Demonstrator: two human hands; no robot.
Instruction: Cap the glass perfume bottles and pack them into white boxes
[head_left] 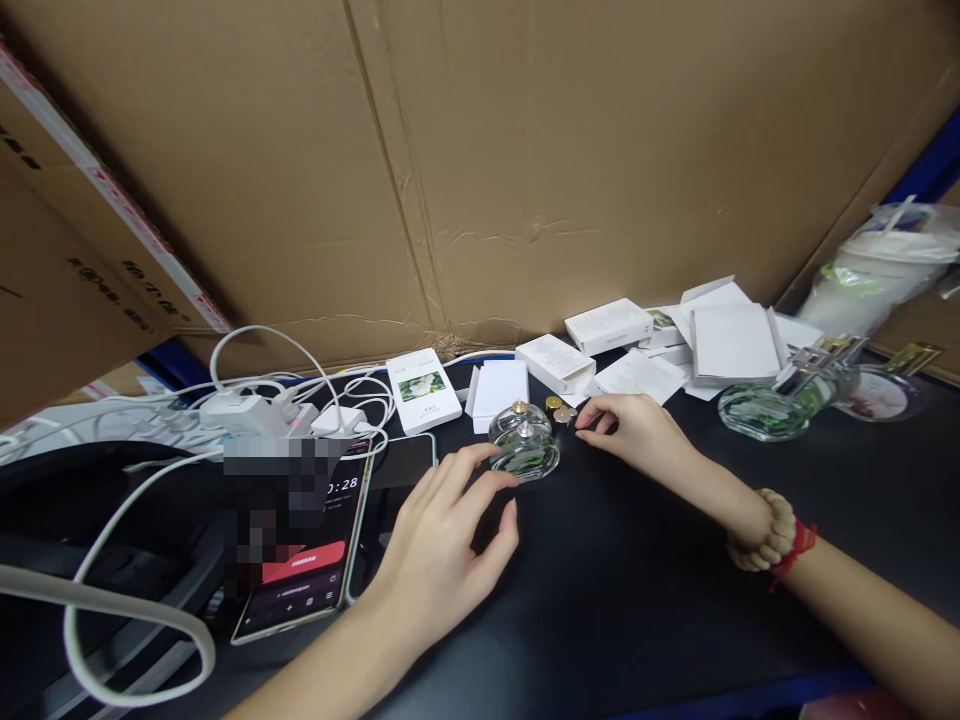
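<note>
Two clear glass perfume bottles [517, 455] with green tints stand close together on the black table. My left hand [450, 545] is beside them, fingers spread, its fingertips at the near left side of the front bottle; whether they touch it I cannot tell. Each bottle has a small metal nozzle on top. To the right of the bottles lie small gold and rose-gold metal caps [561, 412]. My right hand [634, 430] is just right of these caps, thumb and index finger curved with a gap between them. Nothing shows in its fingers.
White cartons [424, 390] and loose papers [641, 375] lie along the cardboard wall [525, 180]. More glass bottles [765, 410] are at the right, near a bagged cup [862, 270]. White cables and chargers [240, 412] crowd the left, behind a lit phone [307, 570].
</note>
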